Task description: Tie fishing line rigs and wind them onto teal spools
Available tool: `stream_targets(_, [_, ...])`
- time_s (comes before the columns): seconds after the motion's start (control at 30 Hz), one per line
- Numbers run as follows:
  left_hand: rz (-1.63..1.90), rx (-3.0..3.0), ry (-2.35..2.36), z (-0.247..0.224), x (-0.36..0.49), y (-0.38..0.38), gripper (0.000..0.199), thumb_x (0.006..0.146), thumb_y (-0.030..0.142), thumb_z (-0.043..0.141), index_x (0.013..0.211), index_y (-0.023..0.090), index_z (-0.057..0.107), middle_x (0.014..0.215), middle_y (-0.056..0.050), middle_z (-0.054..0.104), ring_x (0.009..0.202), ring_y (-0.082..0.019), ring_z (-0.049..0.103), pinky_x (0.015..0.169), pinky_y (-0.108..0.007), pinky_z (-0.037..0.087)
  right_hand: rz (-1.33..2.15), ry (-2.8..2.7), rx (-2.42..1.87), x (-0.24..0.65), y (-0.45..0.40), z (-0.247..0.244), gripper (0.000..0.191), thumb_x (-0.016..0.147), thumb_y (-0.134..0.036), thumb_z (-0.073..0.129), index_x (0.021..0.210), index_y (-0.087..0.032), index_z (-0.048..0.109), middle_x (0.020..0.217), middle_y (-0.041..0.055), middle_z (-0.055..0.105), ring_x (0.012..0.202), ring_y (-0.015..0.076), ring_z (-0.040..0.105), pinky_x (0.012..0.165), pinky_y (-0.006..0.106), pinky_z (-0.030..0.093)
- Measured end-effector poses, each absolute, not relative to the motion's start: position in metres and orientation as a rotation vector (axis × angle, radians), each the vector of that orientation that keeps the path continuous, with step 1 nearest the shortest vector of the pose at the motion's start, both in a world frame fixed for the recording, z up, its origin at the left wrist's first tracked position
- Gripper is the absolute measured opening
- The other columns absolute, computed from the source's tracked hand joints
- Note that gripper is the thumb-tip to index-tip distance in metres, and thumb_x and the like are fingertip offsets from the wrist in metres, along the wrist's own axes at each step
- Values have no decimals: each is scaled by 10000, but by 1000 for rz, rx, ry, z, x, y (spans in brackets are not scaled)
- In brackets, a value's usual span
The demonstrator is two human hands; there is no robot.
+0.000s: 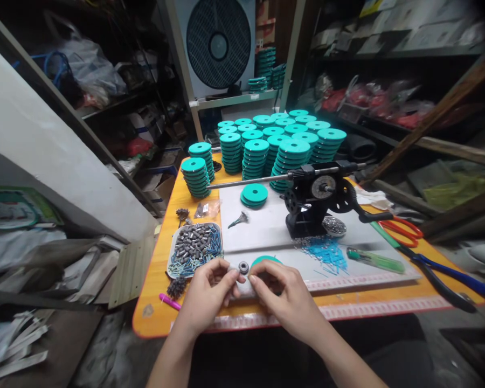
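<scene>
My left hand (212,288) is closed, thumb against curled fingers, at the front edge of a white board (262,226). My right hand (285,293) pinches thumb and index finger together close beside it. What is in either pinch is too small to make out. A small dark ring-shaped part (243,267) shows between the fingertips; whether it is held or lies on the board I cannot tell. Behind my right fingers is a green disc-shaped spool (267,261), partly hidden. Left of my left hand, a white tray (172,261) holds small grey cylinders and blue pins.
A black hand-crank winder (311,199) with a long rod stands on the board. Several stacks of green spools (254,156) fill the table's back. Blue strips (331,256), a green cutter knife (375,261), scissors (400,231) and pliers (448,275) lie right. A magenta pen (170,302) lies front left.
</scene>
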State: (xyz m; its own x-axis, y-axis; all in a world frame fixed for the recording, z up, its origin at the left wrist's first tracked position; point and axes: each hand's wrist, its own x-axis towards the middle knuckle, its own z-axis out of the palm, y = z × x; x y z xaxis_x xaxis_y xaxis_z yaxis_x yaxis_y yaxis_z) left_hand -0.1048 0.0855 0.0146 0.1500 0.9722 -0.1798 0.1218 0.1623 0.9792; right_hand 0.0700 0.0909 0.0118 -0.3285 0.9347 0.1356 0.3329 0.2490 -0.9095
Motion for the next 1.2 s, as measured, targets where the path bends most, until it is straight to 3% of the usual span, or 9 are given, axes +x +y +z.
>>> stream_targets(0.23, [923, 1153, 1169, 18, -108, 87, 282, 859, 404, 599, 800, 128, 605, 557, 15, 597, 385, -44, 428, 416, -180, 311, 1055, -1819, -1149, 70, 92, 15, 158, 908, -233, 513, 809, -181, 624, 723, 19, 611, 636, 135, 568, 548, 228, 412])
stream_targets(0.47, [988, 1092, 1103, 14, -107, 85, 250, 885, 389, 552, 883, 139, 555, 809, -78, 684, 499, -84, 541, 448, -206, 391, 1120, -1784, -1166, 71, 91, 12, 174, 919, -276, 506, 819, -181, 612, 690, 11, 588, 596, 126, 561, 512, 217, 413])
stream_targets(0.7, [990, 1152, 1158, 18, -106, 84, 287, 873, 400, 546, 990, 137, 559, 804, -69, 667, 534, -107, 550, 437, -212, 420, 1120, -1778, -1158, 71, 90, 12, 177, 922, -274, 500, 819, -180, 609, 680, 6, 580, 601, 127, 555, 514, 222, 401])
stream_targets(0.9, [966, 1301, 1294, 20, -97, 83, 189, 742, 290, 713, 858, 148, 665, 820, -55, 678, 735, -160, 624, 628, -240, 511, 1054, -1802, -1154, 71, 92, 13, 158, 909, -239, 514, 795, -180, 606, 703, 6, 591, 629, 131, 552, 545, 231, 400])
stream_targets(1.03, [964, 1364, 1324, 16, -95, 83, 162, 770, 311, 674, 770, 149, 664, 664, -44, 681, 596, -165, 632, 551, -255, 513, 1055, -1807, -1147, 72, 92, 13, 172, 916, -237, 502, 789, -180, 602, 703, 6, 599, 631, 132, 556, 557, 234, 407])
stream_targets(1.2, [998, 1483, 1405, 14, -94, 83, 88, 742, 247, 671, 754, 160, 681, 693, -52, 703, 614, -176, 647, 566, -255, 517, 1021, -1831, -1132, 70, 92, 13, 162, 913, -219, 500, 781, -185, 587, 704, 4, 590, 643, 135, 552, 571, 239, 403])
